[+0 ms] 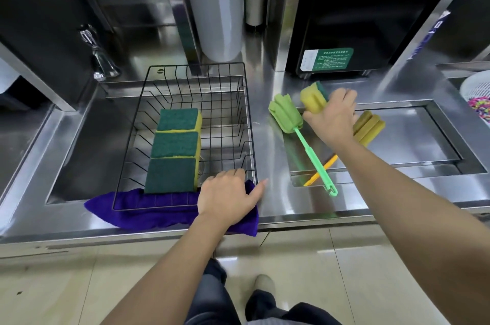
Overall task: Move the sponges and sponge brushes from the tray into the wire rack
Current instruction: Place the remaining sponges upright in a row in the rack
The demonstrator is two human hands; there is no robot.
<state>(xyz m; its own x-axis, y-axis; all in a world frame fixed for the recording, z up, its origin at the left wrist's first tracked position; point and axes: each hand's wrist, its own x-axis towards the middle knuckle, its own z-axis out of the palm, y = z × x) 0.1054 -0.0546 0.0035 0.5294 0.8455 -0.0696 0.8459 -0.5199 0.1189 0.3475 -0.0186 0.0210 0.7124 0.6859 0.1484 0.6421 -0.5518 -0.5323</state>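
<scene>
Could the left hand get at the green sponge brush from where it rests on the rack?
Probably yes: the left hand is empty on the wire rack corner, and the green sponge brush lies uncovered just beyond it.

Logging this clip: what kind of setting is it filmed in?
Most likely a commercial kitchen or drinks-shop wash station. The stainless steel counter has a built-in sink holding a wire rack of scrub sponges, a soap pump bottle stands at the back, and a black appliance sits alongside.
</scene>
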